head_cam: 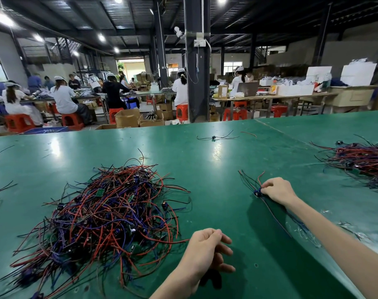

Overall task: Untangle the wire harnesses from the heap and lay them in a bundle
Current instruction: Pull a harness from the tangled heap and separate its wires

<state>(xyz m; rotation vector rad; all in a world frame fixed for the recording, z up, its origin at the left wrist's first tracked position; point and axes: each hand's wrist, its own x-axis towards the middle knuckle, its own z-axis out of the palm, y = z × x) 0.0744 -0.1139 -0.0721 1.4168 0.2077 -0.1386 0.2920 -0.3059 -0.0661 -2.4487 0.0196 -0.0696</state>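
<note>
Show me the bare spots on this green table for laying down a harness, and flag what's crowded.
Bare: the green table between the tangled heap and the harness pinched by the right hand; also beyond the heap, short of the stray harness. Crowded: the heap, and the bundle at the right edge.

Two wire heaps are lying on the worktop [216,169]: the near heap [110,212] and the far-right heap [364,162]. One small bundle [257,193] is lying between them, and one lone harness [214,138] is sitting farther back.
</note>
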